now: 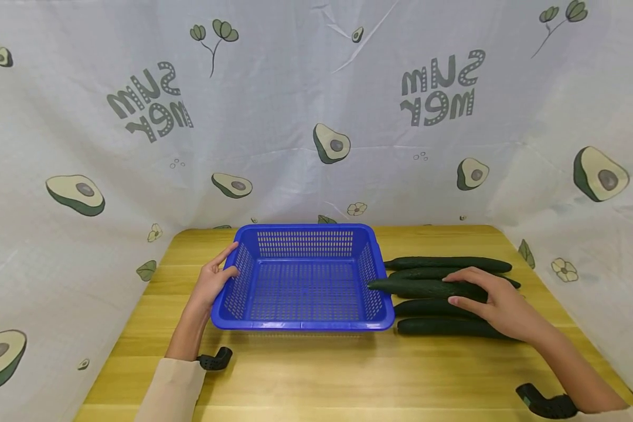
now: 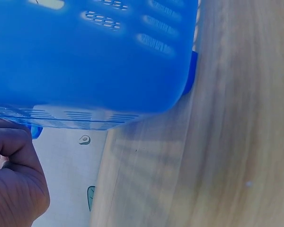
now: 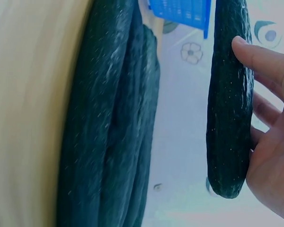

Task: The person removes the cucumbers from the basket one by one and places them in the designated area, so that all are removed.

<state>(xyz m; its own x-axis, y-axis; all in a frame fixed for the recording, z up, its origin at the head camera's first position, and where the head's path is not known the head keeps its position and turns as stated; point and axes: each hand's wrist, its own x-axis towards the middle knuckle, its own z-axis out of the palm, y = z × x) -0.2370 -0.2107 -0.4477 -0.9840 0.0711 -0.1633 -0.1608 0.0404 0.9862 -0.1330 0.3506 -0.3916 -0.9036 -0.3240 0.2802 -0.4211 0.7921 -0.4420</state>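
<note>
My left hand (image 1: 211, 284) grips the left rim of a blue plastic basket (image 1: 303, 324), its thumb over the edge. Slotted holes cover the basket's walls and floor, and nothing lies inside. In my right hand (image 1: 509, 308) is a dark green cucumber (image 1: 422, 286), held between thumb and fingers. The right wrist view shows this cucumber (image 3: 229, 109) raised apart from the others. Its far tip overlaps the basket's right rim in the head view. Several more cucumbers (image 1: 453, 264) lie side by side on the table, right of the basket and partly behind my right hand.
The wooden table (image 1: 306, 375) carries the basket and the cucumbers. A white cloth (image 1: 285, 117) printed with avocados and lettering hangs at the back and both sides. Black devices (image 1: 216, 358) are strapped to both wrists.
</note>
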